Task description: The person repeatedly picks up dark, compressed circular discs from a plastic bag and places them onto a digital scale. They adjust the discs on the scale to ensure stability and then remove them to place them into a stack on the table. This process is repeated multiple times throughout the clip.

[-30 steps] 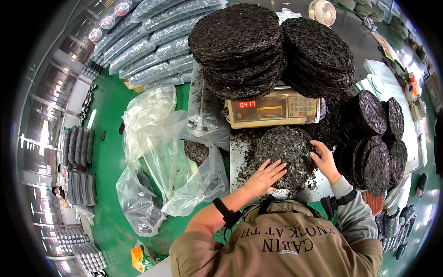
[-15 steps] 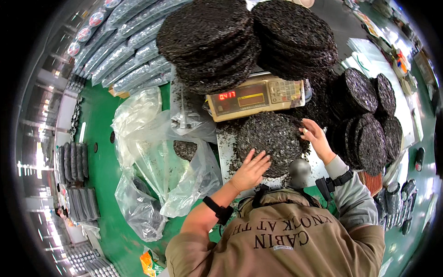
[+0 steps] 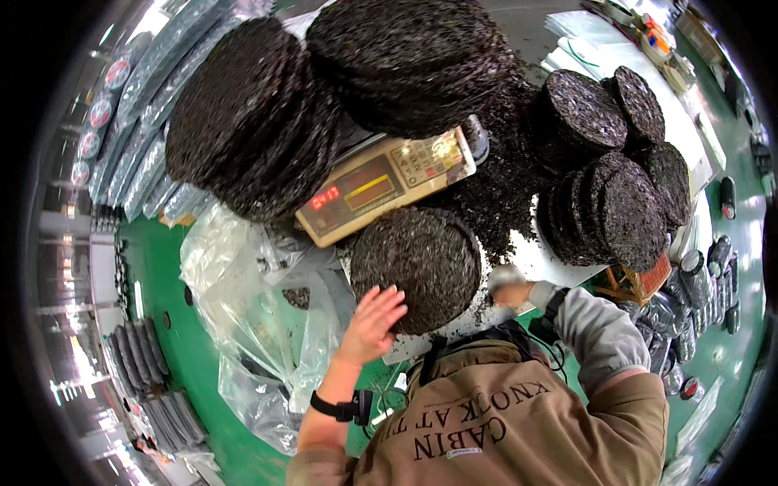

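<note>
Left hand [image 3: 374, 317] lay flat, fingers spread, against near-left edge of dark dried-seaweed disc [image 3: 416, 263] on white table [image 3: 531, 263] before digital scale [image 3: 382, 183]. Right hand [image 3: 508, 285] blurred beside disc; grip could not be told. Clear plastic bag [image 3: 251, 320] sat open, disc unbagged. Tall disc stacks [image 3: 324, 89] behind scale remained.

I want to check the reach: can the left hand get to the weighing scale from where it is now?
Probably yes. The left hand rests at the near edge of the round dark disc, and the scale lies just beyond it, with nothing standing between.
</note>
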The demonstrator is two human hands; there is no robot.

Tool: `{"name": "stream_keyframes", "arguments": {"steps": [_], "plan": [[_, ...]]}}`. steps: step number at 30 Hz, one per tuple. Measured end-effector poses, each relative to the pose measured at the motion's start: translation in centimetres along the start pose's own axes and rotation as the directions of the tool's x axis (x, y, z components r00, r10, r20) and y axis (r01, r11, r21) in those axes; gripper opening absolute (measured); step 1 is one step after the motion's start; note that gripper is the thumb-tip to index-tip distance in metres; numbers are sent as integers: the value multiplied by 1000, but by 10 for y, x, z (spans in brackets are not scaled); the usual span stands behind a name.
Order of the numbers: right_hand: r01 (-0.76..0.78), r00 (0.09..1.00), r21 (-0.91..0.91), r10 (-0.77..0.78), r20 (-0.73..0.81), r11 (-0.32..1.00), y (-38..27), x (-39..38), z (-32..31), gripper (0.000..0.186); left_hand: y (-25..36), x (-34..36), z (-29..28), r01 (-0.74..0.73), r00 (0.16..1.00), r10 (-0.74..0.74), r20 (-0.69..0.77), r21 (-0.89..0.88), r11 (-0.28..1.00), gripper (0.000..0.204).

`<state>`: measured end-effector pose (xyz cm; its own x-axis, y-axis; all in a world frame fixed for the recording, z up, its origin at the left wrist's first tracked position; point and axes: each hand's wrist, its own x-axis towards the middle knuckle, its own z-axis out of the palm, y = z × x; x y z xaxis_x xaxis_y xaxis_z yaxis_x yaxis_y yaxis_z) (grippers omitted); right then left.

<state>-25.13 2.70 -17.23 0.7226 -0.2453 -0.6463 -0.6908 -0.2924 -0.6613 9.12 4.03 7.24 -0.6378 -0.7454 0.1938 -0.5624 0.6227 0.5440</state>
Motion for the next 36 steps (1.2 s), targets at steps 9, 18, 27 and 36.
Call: {"name": "stream_keyframes", "arguments": {"steps": [9, 18, 27, 36], "plan": [[94, 243, 162, 136, -961, 982, -29, -67, -229, 20, 18, 1, 11, 106, 994, -107, 29, 20, 994, 40], [81, -106, 246, 254, -961, 966, 36, -25, -372, 75, 26, 23, 34, 173, 981, -179, -72, -78, 982, 37], [-6, 74, 590, 589, -805, 807, 92, 26, -438, 80, 20, 41, 43, 240, 964, -239, -121, -5, 971, 24], [280, 329, 513, 421, -846, 812, 112, 57, -447, 55, 15, 58, 42, 335, 929, -346, -133, -98, 937, 14]]}}
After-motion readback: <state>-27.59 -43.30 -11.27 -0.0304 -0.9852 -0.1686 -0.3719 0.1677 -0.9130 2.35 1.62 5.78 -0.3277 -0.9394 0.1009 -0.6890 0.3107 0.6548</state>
